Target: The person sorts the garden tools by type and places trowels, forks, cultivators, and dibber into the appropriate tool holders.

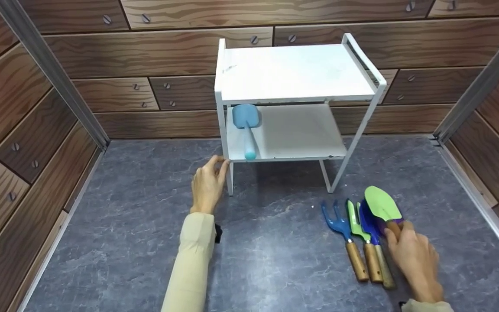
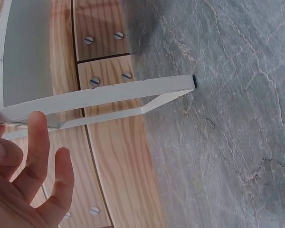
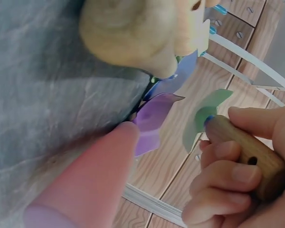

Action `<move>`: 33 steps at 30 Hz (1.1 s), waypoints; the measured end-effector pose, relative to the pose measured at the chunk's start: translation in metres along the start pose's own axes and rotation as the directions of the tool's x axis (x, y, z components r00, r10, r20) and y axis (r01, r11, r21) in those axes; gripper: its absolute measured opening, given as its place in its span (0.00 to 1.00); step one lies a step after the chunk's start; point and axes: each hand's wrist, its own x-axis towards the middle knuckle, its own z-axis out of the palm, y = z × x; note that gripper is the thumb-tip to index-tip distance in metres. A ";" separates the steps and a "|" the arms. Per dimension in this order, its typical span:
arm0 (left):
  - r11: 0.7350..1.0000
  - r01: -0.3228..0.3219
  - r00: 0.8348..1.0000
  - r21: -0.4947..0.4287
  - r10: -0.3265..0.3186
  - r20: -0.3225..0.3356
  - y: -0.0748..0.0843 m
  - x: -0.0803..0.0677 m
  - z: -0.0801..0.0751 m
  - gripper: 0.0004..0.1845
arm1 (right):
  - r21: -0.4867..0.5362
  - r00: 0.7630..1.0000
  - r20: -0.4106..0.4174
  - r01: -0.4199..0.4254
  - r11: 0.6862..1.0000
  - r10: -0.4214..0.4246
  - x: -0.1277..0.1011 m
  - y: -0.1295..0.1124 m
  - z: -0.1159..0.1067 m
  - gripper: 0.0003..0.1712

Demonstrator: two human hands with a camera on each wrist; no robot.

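My left hand (image 1: 206, 184) is at the front left post of a white two-tier shelf (image 1: 293, 71), its thumb and forefinger pinching the post by the lower board. In the left wrist view the other fingers (image 2: 38, 137) stick out beside the white leg (image 2: 109, 95). My right hand (image 1: 414, 253) grips the wooden handle (image 3: 247, 154) of a green trowel (image 1: 381, 203), its blade raised over the other tools. Below it lies a purple-bladed tool (image 3: 154, 118) with a pink handle (image 3: 85, 180), mostly hidden by the hand in the head view.
A blue scoop (image 1: 246, 117) lies on the lower board's left side. On the grey floor left of my right hand lie a blue hand fork (image 1: 340, 227), a green forked tool (image 1: 360, 227) and a dark blue tool (image 1: 371, 223). Wood-patterned walls (image 1: 145, 52) enclose the floor.
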 end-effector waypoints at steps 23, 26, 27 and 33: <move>1.000 -0.009 1.000 -0.018 0.009 0.016 0.000 0.000 0.001 0.12 | 0.098 0.896 -0.328 0.349 0.932 -0.301 -0.014 -0.030 0.000 0.14; 1.000 -0.010 1.000 -0.006 0.011 0.014 0.000 0.000 0.001 0.12 | 0.101 0.891 -0.330 0.361 0.927 -0.311 -0.014 -0.034 -0.003 0.14; 1.000 -0.011 1.000 0.002 0.011 0.010 0.000 0.000 0.001 0.12 | 0.104 0.892 -0.327 0.362 0.926 -0.312 -0.014 -0.036 -0.004 0.14; 1.000 -0.013 1.000 0.026 0.013 0.001 0.000 0.000 0.001 0.12 | 0.117 0.891 -0.332 0.364 0.924 -0.309 -0.013 -0.044 -0.005 0.14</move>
